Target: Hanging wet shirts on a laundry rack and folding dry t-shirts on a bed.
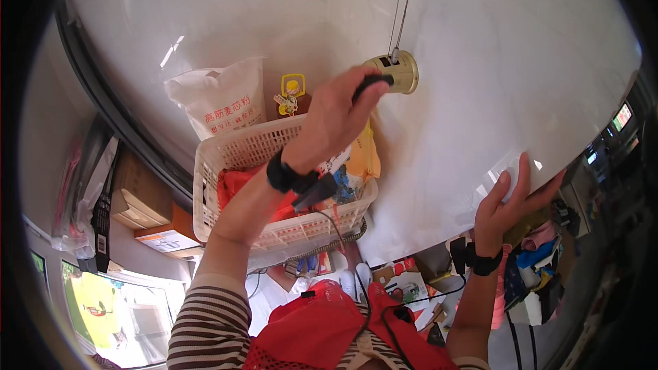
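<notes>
My left hand grips a black crank handle at a brass-coloured wall winder. Two thin steel cables run up from the winder along the glossy white wall. Far to the right, my right hand presses on the same wall with its fingers spread and nothing held. Both wrists wear black straps, with cords leading away. Below my left forearm stands a white plastic basket holding red plastic bags, a yellow package and other packets; my arm hides part of them.
Behind the basket stand a white flour sack and a container with a yellow handle. Cardboard boxes are stacked at the left. Heaped cloths lie below my right hand. Boxes lie near my feet.
</notes>
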Available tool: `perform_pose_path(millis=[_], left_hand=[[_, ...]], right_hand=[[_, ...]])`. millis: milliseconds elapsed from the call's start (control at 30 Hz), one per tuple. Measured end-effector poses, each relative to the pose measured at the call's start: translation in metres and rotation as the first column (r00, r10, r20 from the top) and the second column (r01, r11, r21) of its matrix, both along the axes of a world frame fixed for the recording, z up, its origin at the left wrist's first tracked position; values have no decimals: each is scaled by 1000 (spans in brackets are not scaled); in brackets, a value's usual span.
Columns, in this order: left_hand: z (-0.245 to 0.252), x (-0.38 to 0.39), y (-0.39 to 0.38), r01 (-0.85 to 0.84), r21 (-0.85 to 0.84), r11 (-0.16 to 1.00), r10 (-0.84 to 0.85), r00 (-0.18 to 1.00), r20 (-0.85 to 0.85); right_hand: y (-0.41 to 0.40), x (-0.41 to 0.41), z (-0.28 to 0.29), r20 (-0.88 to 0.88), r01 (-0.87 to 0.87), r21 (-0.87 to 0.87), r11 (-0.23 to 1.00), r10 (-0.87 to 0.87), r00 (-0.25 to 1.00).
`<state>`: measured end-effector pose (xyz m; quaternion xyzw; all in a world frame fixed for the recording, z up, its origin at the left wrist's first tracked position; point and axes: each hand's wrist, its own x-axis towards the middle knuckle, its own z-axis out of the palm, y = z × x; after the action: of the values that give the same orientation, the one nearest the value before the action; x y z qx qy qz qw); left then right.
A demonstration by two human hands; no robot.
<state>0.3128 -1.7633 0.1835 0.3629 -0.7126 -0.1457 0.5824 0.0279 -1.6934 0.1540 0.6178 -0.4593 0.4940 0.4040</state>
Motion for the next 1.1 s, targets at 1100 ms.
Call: perform_pose_path(millis=[1100], left_hand=[[22,62,-134,-397,-345,851,456,883,109]], right_hand=[[-4,-3,-4,21,-68,-13,998,68,997]])
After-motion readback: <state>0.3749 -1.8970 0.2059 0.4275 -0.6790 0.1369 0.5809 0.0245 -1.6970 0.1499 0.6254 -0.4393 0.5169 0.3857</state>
